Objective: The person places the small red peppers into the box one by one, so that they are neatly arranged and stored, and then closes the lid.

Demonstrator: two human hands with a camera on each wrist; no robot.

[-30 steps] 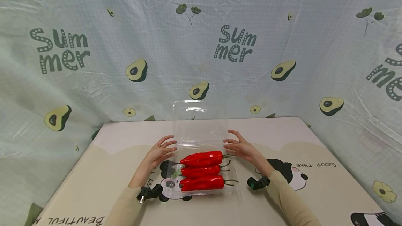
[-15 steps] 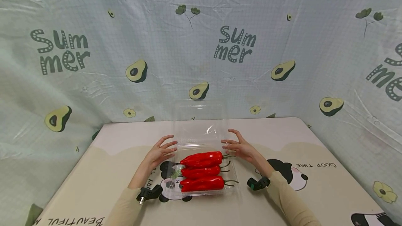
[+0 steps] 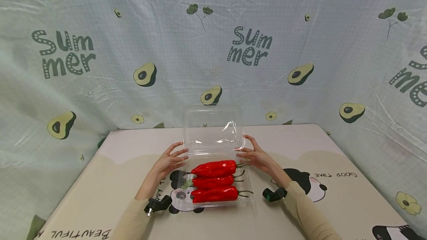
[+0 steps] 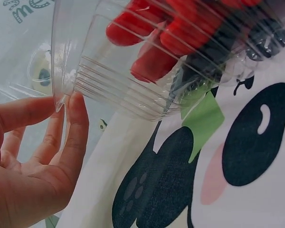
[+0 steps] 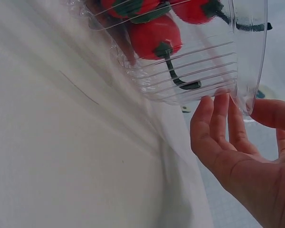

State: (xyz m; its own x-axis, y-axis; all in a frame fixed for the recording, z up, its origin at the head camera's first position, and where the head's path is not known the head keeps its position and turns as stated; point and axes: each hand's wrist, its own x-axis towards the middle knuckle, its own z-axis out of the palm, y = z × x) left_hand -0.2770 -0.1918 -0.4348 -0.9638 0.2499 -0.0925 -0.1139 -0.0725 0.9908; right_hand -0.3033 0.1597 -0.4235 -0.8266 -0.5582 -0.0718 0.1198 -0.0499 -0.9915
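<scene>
A clear plastic clamshell container (image 3: 221, 205) stands on the table with three red chili peppers (image 3: 215, 194) lying side by side in its base. Their green stems point right. The hinged lid (image 3: 208, 132) is raised at the back. My left hand (image 3: 169, 163) pinches the lid's left edge by the hinge; in the left wrist view, that hand (image 4: 42, 175) has fingers on both sides of the plastic. At the right hinge corner, my right hand (image 3: 257, 158) pinches the opposite edge. The right wrist view shows the hand (image 5: 249, 149) below a pepper (image 5: 154, 40).
A printed cloth with panda drawings covers the table (image 3: 116, 195). Behind it and along both sides hangs a pale curtain (image 3: 173, 47) with avocado prints. The raised lid stands before the curtain. Black wrist devices (image 3: 274, 195) sit on both forearms.
The lid has swung up a little from its leaned-back position, and its rim shows more clearly. Both hands shift only slightly with it. The peppers and the base stay put.
</scene>
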